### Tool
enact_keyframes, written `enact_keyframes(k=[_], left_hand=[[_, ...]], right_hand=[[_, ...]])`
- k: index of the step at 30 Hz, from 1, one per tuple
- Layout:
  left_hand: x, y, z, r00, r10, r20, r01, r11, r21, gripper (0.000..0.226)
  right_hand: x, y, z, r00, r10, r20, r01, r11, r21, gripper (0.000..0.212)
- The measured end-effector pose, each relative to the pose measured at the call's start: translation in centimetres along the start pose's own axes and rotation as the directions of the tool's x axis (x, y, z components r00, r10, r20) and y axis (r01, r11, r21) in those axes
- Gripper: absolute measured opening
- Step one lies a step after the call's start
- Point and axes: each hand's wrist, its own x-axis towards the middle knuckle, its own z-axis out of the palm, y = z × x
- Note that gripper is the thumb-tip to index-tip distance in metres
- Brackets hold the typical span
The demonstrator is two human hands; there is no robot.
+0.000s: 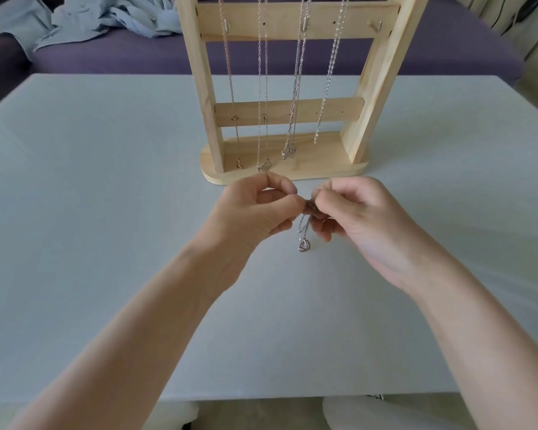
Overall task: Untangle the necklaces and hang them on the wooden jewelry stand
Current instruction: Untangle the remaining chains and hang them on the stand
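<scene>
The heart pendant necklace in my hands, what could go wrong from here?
Both the left hand and right hand pinch the bunched chain of the heart pendant necklace; pulling apart may tighten the knot. The hands work close to the wooden jewelry stand, so a jerk could disturb the hanging necklaces.

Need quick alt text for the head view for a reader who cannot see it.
Both hands, left hand and right hand, pinch a bunched silver necklace above the grey table, its heart pendant dangling. Behind stands the wooden stand with four chains already hung.
</scene>
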Motion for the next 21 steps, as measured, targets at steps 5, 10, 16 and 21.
enact_keyframes(k=[5,10,16,21], left_hand=[[-0.1,-0.5,0.4,0.998,0.052,0.029,-0.058,0.964,0.258,0.011],[-0.1,-0.1,-0.2,0.999,-0.025,0.023,0.024,0.999,0.042,0.016],[-0.2,0.3,-0.5,0.999,-0.045,0.026,0.046,0.998,-0.041,0.018],[-0.1,0.1,-0.6,0.999,-0.038,0.012,0.037,0.999,0.016,0.017]], right_hand=[[0.1,0.1,-0.1,0.996,-0.031,-0.081,0.018,0.986,-0.168,0.012],[0.0,-0.2,-0.8,0.994,-0.063,-0.084,0.063,0.998,-0.004,0.014],[-0.3,-0.8,-1.3,0.974,-0.225,-0.016,0.22,0.963,-0.156,0.015],[-0.2,-0.4,-0.8,0.966,-0.26,0.014,0.254,0.93,-0.267,0.02]])
